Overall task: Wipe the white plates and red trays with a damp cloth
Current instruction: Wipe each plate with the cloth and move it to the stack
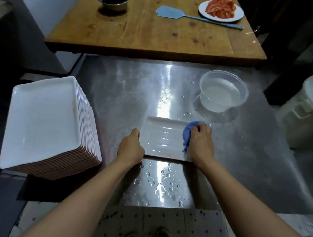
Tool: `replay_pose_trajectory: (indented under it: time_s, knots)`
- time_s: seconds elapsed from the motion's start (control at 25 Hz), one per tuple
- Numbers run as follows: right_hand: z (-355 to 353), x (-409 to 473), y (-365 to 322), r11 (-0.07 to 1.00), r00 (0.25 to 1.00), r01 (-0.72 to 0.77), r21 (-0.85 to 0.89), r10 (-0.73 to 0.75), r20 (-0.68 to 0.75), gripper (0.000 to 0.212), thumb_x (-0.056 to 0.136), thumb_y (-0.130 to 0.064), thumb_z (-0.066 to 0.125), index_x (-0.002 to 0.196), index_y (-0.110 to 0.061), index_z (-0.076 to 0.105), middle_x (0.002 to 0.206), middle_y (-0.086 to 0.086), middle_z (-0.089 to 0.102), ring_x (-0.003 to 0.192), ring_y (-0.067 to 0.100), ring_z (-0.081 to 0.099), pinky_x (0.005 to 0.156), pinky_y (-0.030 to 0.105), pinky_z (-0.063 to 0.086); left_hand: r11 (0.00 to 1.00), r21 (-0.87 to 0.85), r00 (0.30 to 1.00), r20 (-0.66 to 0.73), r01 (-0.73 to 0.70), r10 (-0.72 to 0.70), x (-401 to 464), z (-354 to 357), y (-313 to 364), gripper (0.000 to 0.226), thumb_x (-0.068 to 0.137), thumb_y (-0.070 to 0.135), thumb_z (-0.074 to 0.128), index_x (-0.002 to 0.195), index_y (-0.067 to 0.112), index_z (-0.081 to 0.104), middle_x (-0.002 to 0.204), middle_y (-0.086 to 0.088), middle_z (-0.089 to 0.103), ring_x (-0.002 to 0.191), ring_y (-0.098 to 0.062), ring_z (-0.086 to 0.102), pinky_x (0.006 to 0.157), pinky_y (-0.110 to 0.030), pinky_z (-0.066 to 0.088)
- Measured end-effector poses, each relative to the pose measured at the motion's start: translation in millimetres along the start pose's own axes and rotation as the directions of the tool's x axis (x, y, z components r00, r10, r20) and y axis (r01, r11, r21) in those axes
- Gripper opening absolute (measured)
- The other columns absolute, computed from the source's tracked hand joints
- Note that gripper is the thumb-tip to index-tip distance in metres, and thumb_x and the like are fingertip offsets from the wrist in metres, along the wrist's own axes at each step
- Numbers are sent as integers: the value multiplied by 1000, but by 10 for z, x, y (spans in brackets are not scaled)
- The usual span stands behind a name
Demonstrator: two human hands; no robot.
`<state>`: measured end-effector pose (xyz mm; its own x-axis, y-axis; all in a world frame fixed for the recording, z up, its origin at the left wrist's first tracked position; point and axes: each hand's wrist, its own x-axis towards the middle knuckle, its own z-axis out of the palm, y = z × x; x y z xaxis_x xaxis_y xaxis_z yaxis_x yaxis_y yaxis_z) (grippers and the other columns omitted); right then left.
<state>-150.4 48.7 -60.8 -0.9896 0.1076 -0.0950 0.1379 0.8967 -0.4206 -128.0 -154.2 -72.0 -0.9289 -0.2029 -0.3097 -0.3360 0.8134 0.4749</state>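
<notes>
Our left hand (pixel 131 148) grips the white plate (pixel 163 139) steady so our right hand (pixel 200 143), clamped on the blue cloth (pixel 188 133), can scrub its right edge.

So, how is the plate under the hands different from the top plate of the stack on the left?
The single plate lies flat on the steel counter; the top plate sits high on a tall stack. The single plate is held at its edge by the left hand and wiped by the right hand with a blue cloth; the top plate is untouched. Both are white and rectangular.
</notes>
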Motion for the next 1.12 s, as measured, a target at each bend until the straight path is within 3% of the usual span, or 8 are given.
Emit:
replay_pose_trajectory:
  time_s: [0.2,0.36,0.48,0.6,0.8,0.92,1.04,1.12]
  knots:
    - [200,113,-241,989,990,139,54,-140,12,29,90,0,43,117,-1,53,125,19,38,112,34,40,89,38,41,1000,-17,1000,12,12,-12,27,5,-30,31,77,1,49,107,12,47,101,-10,64,93,-33,58,78,-35,46]
    - [376,122,-539,947,945,308,87,-315,84,29,79,-3,59,107,-6,62,129,12,39,111,30,38,83,27,34,999,-32,1000,4,-4,4,39,23,-38,30,78,4,51,106,12,46,103,-12,64,95,-35,58,76,-34,44]
    - [450,124,-678,924,911,344,168,-372,176,42,75,-2,64,117,-4,61,132,15,40,116,35,38,92,31,33,998,-51,1000,-1,-27,27,36,28,-66,29,79,5,53,106,12,46,104,-12,64,95,-35,58,75,-35,43]
    - [455,111,-681,904,871,379,198,-421,255,52,76,-2,65,127,-7,56,137,12,41,119,36,38,98,26,25,991,-125,999,7,-39,40,27,35,-111,30,79,5,54,107,11,50,104,-10,65,93,-32,59,77,-37,46]
    - [371,-127,-581,887,792,406,220,-462,399,46,72,2,60,116,-10,63,130,9,50,113,34,44,99,36,34,974,-226,1000,-28,-7,1,32,34,-127,27,77,2,51,101,10,61,100,-11,67,85,-29,61,72,-30,49]
    - [338,-243,-516,856,752,501,127,-503,426,40,80,-5,57,119,-14,60,134,5,48,113,32,45,97,40,35,945,-323,998,15,56,-54,8,31,-71,30,75,-1,52,102,8,61,104,-12,66,80,-36,66,72,-45,56]
    - [248,-317,-376,835,764,550,-11,-498,409,37,85,-15,57,122,-21,55,137,0,43,106,31,45,87,39,39,969,-240,997,-17,63,-70,-28,67,-11,33,72,1,55,102,12,63,102,-9,68,83,-31,65,76,-37,55]
    - [145,-348,-189,839,795,536,-95,-463,393,37,85,-18,57,122,-23,54,137,-1,42,106,30,46,80,33,34,980,-189,996,-54,62,-73,-41,74,24,37,72,-1,51,103,14,65,102,-9,69,92,-31,63,76,-30,50]
